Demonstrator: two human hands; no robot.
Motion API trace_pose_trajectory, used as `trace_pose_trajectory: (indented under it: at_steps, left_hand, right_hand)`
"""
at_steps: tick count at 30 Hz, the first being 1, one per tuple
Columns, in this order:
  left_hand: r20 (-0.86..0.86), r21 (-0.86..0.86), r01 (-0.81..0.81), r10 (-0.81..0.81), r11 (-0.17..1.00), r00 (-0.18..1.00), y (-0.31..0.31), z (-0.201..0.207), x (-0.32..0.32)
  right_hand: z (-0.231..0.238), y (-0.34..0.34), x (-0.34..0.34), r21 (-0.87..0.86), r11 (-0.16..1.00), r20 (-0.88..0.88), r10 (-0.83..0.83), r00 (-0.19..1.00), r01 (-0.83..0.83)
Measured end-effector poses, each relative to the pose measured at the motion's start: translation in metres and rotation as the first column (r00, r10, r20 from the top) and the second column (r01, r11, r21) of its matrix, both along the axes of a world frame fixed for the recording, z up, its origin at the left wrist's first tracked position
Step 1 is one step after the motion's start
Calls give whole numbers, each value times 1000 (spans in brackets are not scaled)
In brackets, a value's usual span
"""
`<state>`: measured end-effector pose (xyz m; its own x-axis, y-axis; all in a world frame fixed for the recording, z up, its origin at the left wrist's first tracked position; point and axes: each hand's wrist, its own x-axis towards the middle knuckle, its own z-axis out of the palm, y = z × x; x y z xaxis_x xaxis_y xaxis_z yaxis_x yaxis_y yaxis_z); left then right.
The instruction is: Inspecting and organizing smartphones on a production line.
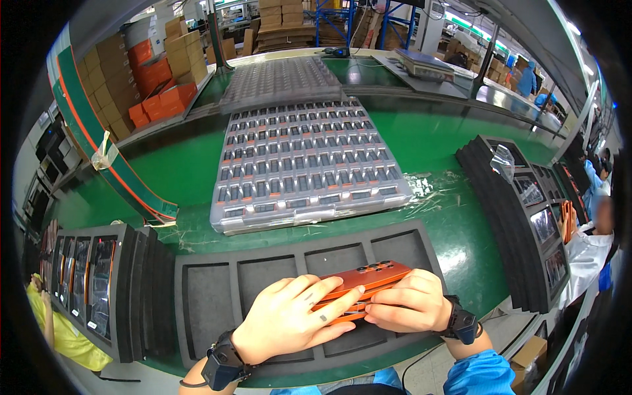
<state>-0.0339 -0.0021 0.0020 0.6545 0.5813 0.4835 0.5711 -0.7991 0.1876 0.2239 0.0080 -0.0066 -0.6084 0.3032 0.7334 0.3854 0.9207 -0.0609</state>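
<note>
A small stack of orange phone-shaped pieces (359, 279), with dark round camera spots at the top one's far right corner, is held tilted between my two hands. My left hand (293, 319) grips the stack's left part, its fingers along the side. At the right end, the fingers of my right hand (409, 304) close round the same pieces. How many are stacked is partly hidden by my fingers. Below them lies a dark grey foam tray (205, 293) with several rectangular recesses; those on the left hold nothing.
Beyond the foam tray sits a clear plastic tray stack (309, 214) filled with small dark parts. Foam trays holding phone-like pieces stand upright at the left (125, 289) and lie piled at the right (487, 217). Another person's hand (602, 214) shows at far right.
</note>
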Motion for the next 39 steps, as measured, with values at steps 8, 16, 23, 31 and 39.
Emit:
trace_pose_trajectory:
  at_steps: [8, 16, 23, 31, 39]
  left_hand:
    - [-43, -27, -1, -1, 1000, 999, -2, 2, 0]
    - [-54, -44, 0, -2, 999, 999, -4, 2, 0]
    - [-63, -51, 2, -5, 999, 998, -3, 2, 0]
    - [-45, -32, 8, -9, 999, 999, -3, 0, 0]
    - [-50, -53, 12, -15, 999, 999, -3, 2, 0]
  right_hand:
    - [4, 1, 3, -51, 999, 15, 9, 1000, -8]
    - [5, 1, 3, -71, 997, -2, 0, 1000, 0]
    - [6, 1, 2, -85, 996, 2, 5, 1000, -4]
    - [5, 1, 1, -80, 997, -1, 10, 1000, -10]
    - [5, 1, 1, -89, 996, 2, 13, 1000, -13]
